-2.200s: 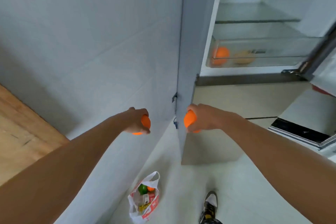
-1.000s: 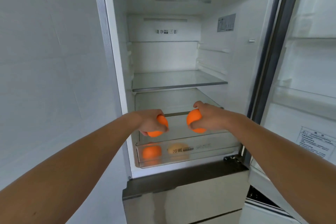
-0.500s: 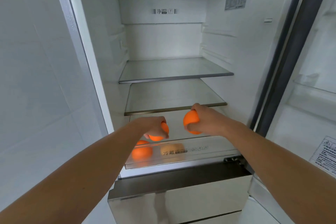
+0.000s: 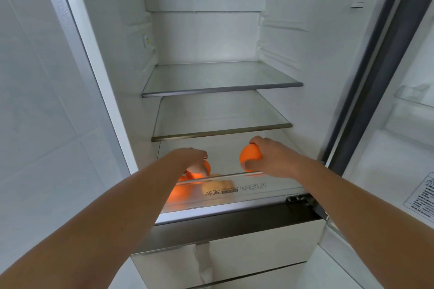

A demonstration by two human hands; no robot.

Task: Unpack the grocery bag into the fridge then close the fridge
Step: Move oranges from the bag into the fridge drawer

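Observation:
The fridge [image 4: 112,105] stands open in front of me. My left hand [image 4: 192,159] grips an orange [image 4: 206,168], mostly hidden under the fingers, just above the rim of the clear crisper drawer [image 4: 258,191]. My right hand [image 4: 274,159] holds a second orange [image 4: 250,157] over the same drawer, a little higher and to the right. Inside the drawer, seen through its front, lie another orange [image 4: 178,191] at the left and a pale yellowish fruit [image 4: 216,189] beside it. The grocery bag is out of view.
Two glass shelves [image 4: 220,88] [image 4: 220,131] above the drawer hold nothing. The fridge door [image 4: 404,124] hangs open at the right with its door bins. A tiled wall [image 4: 35,101] runs along the left. A closed lower compartment [image 4: 234,258] sits below.
I turned from the bag on the floor to the fridge. Both hands with their oranges moved forward and down to the crisper drawer; the left one now sits at its rim.

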